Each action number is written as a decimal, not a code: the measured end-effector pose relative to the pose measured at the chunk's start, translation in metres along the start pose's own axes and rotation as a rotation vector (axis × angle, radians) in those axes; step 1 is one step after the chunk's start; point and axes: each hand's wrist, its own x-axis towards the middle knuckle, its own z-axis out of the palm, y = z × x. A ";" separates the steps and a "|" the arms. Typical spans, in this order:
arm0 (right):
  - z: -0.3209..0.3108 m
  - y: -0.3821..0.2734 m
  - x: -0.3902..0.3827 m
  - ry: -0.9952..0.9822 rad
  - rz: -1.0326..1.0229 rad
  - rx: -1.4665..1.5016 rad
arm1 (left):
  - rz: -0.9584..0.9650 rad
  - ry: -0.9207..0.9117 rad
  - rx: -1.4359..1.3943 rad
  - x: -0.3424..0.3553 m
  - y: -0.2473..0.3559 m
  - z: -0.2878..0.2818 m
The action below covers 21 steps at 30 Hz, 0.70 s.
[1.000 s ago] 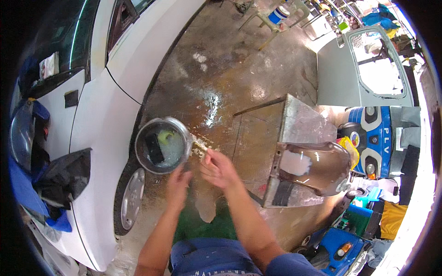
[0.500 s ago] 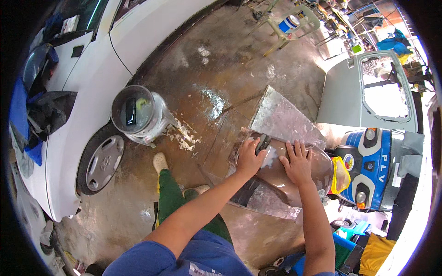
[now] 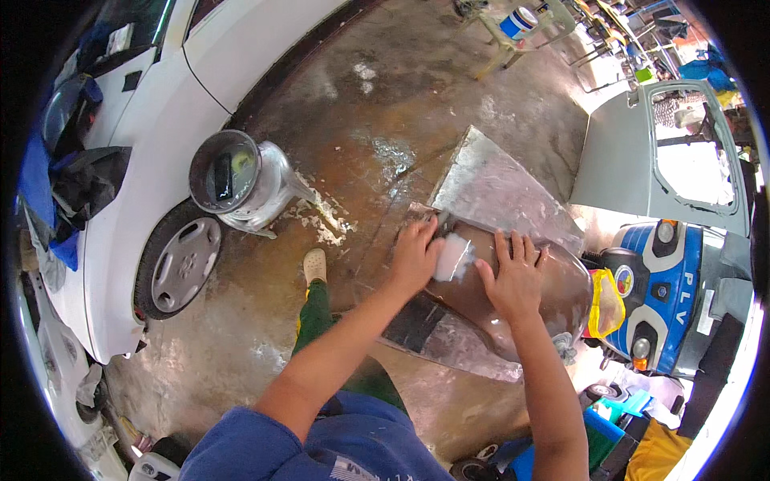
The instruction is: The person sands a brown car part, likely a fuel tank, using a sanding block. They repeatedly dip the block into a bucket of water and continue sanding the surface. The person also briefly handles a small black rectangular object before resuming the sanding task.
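Observation:
A wet, glossy brown curved body panel (image 3: pixel 473 309) lies in front of me on a flat metal sheet (image 3: pixel 501 188). My left hand (image 3: pixel 415 255) is closed over its left end, fingers curled round a small dark block mostly hidden beneath them. Beside that hand a whitish patch (image 3: pixel 455 258) shows on the brown surface. My right hand (image 3: pixel 513 280) rests flat on the panel's upper middle with fingers spread and nothing in it. A crumpled grey rag or pad (image 3: pixel 564 346) sits at the panel's lower right edge.
At left stands a white car (image 3: pixel 152 160) with its wheel (image 3: pixel 180 258). A bucket of water (image 3: pixel 224 172) is beside it, near whitish splashes on the wet floor. To the right are a grey door (image 3: pixel 613 156) and a blue-and-white vehicle front (image 3: pixel 662 293). A chair (image 3: pixel 513 52) holds a tub.
My left hand has slid left and slightly up along the panel, covering more of the dark block and baring more of the whitish patch. My right hand stays flat on the panel.

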 end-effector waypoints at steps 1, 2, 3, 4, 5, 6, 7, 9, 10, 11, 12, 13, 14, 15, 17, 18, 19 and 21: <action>0.000 0.003 -0.002 -0.003 0.011 0.003 | 0.032 0.001 0.037 -0.018 0.008 -0.004; -0.001 0.006 -0.005 -0.009 0.021 0.001 | 0.012 -0.022 0.035 -0.035 0.015 -0.005; -0.001 0.005 -0.005 0.001 0.013 0.003 | -0.016 -0.032 0.037 -0.052 0.020 -0.009; 0.000 0.003 -0.004 0.011 0.006 0.006 | -0.045 -0.043 0.037 -0.060 0.023 -0.010; 0.000 0.002 -0.004 0.020 0.000 0.008 | -0.044 -0.017 0.023 -0.046 0.018 -0.004; -0.001 0.001 -0.001 0.022 -0.007 0.005 | -0.043 0.016 0.010 -0.014 0.014 -0.001; -0.001 -0.002 0.000 0.018 -0.008 0.002 | -0.044 0.042 -0.004 0.007 0.009 0.000; 0.001 -0.003 0.000 0.021 -0.006 -0.002 | -0.031 -0.009 -0.010 0.022 0.002 -0.001; 0.003 -0.002 0.001 0.024 -0.007 -0.003 | -0.025 -0.036 -0.011 0.024 0.001 -0.002; 0.006 -0.002 0.001 0.027 -0.009 -0.003 | -0.016 -0.043 0.036 0.005 0.003 -0.004; 0.006 0.003 -0.001 0.028 -0.004 -0.002 | 0.005 -0.061 0.078 -0.028 0.011 -0.005; 0.006 0.007 -0.005 0.027 0.001 -0.003 | 0.025 -0.079 0.117 -0.054 0.019 -0.006; 0.006 0.011 -0.011 0.023 0.004 -0.005 | 0.060 -0.074 0.096 -0.065 0.026 -0.007; 0.006 0.010 -0.012 0.027 0.002 -0.007 | 0.058 -0.053 0.090 -0.058 0.025 -0.006; 0.006 0.006 -0.006 0.043 -0.022 -0.010 | 0.052 0.006 0.084 -0.020 0.015 -0.002; 0.007 0.002 -0.004 0.042 -0.031 -0.005 | 0.020 -0.003 0.071 -0.004 0.008 -0.003; 0.004 0.000 -0.003 0.049 -0.037 -0.004 | -0.002 -0.009 0.056 0.014 0.005 -0.004; 0.002 0.002 -0.002 0.052 -0.040 -0.008 | -0.026 -0.035 0.060 0.011 0.008 -0.004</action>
